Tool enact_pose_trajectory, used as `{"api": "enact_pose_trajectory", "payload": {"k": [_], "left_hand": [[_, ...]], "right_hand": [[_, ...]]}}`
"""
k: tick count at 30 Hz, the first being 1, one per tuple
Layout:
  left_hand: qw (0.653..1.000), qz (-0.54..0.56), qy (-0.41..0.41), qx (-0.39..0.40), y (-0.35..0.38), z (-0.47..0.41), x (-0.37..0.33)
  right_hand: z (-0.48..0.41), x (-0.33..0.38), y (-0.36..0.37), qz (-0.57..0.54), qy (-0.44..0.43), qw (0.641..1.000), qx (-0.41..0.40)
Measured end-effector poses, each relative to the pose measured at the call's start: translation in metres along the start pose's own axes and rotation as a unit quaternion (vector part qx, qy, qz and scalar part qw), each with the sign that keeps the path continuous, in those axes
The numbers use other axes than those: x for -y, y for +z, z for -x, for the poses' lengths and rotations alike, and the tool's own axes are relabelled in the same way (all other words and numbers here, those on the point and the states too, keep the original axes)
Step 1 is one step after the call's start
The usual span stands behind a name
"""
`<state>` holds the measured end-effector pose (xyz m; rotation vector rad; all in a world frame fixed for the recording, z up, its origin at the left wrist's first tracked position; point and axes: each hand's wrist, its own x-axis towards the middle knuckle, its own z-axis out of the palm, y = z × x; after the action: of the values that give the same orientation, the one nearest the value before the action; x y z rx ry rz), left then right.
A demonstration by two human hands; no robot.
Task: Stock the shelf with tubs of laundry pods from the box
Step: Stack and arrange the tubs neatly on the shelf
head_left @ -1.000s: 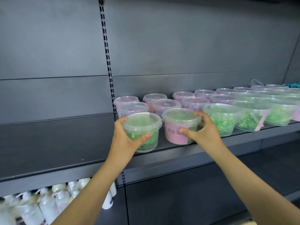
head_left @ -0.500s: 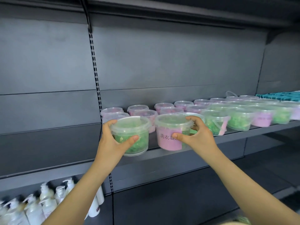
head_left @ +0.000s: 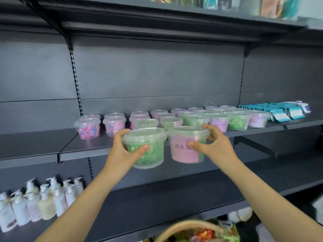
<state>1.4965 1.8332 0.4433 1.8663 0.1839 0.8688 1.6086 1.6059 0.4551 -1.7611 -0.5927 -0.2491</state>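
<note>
My left hand (head_left: pixel 122 151) grips a clear tub of green laundry pods (head_left: pixel 148 154), held in the air just in front of the dark shelf (head_left: pixel 83 147). Beside it, my right hand (head_left: pixel 215 145) holds a second clear tub with a pink label (head_left: pixel 185 151) and green pods behind it. Both tubs have their lids on and are upright, below the shelf's front edge. Rows of pink and green tubs (head_left: pixel 218 119) stand on the shelf behind them, with two multicoloured tubs (head_left: pixel 88 127) at the left end.
Teal packets (head_left: pixel 283 112) lie at the shelf's right end. White pump bottles (head_left: pixel 35 203) stand on the lower shelf at left. A woven basket rim (head_left: pixel 188 226) with colourful goods shows at the bottom. An upper shelf (head_left: pixel 157 23) overhangs.
Both tubs have come off the shelf edge toward me and now hang lower in front of it. The camera has pulled back, showing more shelf and the basket.
</note>
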Motion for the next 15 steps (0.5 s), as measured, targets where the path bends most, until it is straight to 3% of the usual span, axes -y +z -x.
{"api": "enact_pose_trajectory", "payload": {"k": [6,15], "left_hand": [[1.0,0.009,0.007,0.018,0.053,-0.001,-0.027],[1.0,0.003,0.002,0.025,0.12,-0.045,-0.024]], "right_hand": [[0.002,-0.015,-0.067,-0.014,0.016,1.0,-0.022],[-0.054,-0.048,-0.103,0.023,0.01,0.999,-0.043]]}}
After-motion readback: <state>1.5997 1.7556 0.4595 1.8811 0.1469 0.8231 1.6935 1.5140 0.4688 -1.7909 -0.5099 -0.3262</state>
